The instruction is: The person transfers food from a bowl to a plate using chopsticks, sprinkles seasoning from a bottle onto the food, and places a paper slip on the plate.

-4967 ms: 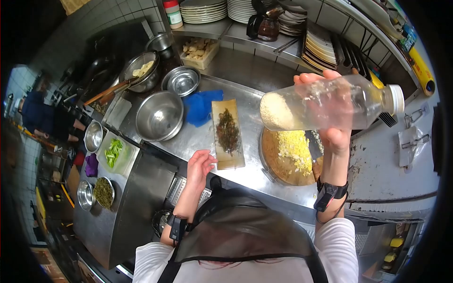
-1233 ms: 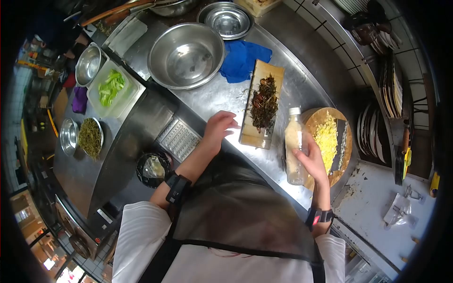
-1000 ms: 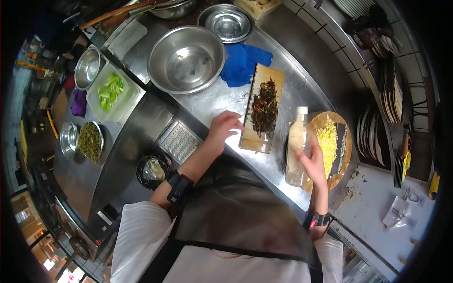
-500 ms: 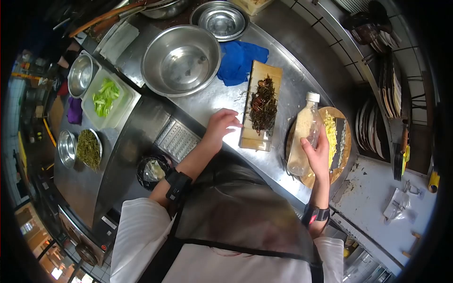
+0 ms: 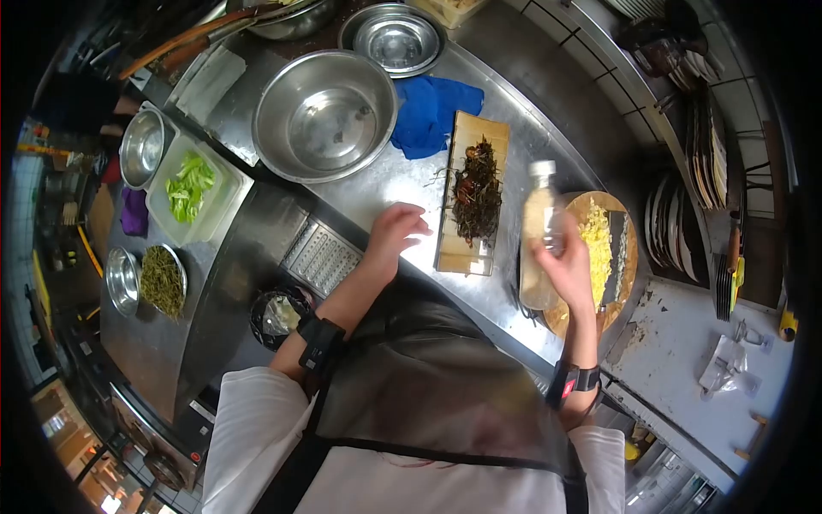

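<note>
My right hand (image 5: 569, 270) is wrapped round a clear plastic bottle (image 5: 538, 278) with a white cap and pale contents. The bottle is upright in the view and slightly blurred. Behind my right hand lies a round wooden board (image 5: 582, 206), with chopped yellow pieces (image 5: 597, 236) and a dark cleaver blade (image 5: 616, 257) on it. My left hand (image 5: 394, 238) is empty, its fingers loosely bent and apart. It hovers left of a rectangular plate (image 5: 485, 125) that carries dark, stringy food (image 5: 476, 193) with reddish bits.
A large steel basin (image 5: 282, 120) and a blue cloth (image 5: 432, 111) sit farther back on the steel counter. At left are a grater (image 5: 321, 257), a plastic tub of green leaves (image 5: 190, 188) and a bowl of green shreds (image 5: 163, 281). Plates (image 5: 672, 227) stand racked at right.
My right hand has shifted the bottle leftward, away from the board and towards the plate. My left hand has barely moved.
</note>
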Tool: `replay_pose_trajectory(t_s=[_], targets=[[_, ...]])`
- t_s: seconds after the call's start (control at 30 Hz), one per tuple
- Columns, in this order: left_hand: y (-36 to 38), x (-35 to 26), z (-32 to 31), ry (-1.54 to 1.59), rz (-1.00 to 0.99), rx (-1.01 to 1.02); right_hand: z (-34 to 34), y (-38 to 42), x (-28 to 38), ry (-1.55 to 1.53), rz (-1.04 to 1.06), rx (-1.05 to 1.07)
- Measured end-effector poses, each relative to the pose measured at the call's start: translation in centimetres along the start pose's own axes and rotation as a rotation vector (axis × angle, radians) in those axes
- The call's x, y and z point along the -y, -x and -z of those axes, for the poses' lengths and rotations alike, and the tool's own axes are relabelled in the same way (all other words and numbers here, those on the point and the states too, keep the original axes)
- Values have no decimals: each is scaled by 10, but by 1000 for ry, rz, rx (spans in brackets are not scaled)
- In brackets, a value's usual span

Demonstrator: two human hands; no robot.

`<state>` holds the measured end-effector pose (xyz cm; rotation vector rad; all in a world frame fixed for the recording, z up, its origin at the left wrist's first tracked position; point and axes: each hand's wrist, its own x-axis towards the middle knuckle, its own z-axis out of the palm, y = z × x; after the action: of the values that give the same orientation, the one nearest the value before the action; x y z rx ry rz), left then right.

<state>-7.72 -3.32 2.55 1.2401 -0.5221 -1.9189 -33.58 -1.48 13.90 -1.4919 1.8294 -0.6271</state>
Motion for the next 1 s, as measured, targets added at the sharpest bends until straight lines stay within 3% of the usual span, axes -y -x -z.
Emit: replay_pose_trajectory(t_s=[0.2,0.27,0.33,0.37,0.47,0.73,0.8,0.83,1.0], targets=[[-4,-2,-3,9,-2,-3,-10,21,-19,22,98,-45],[-5,-4,-4,35,51,-18,-9,33,-10,61,41,-25],[-4,-1,-4,24,35,-14,-14,45,-15,15,177,-174],[-5,-1,-4,12,8,-1,-14,48,-23,100,5,-41],[-7,-3,-7,19,45,1,-12,56,-13,211,-65,55],[-7,-1,-11,-24,44,4,-16,50,-28,104,16,-63],[-8,-2,-17,-24,50,11,-20,39,-31,379,-86,142],[-10,-3,-18,-12,59,6,-22,36,-33,332,8,63],[-14,-8,-14,-20,22,12,-16,8,-9,230,37,-90]])
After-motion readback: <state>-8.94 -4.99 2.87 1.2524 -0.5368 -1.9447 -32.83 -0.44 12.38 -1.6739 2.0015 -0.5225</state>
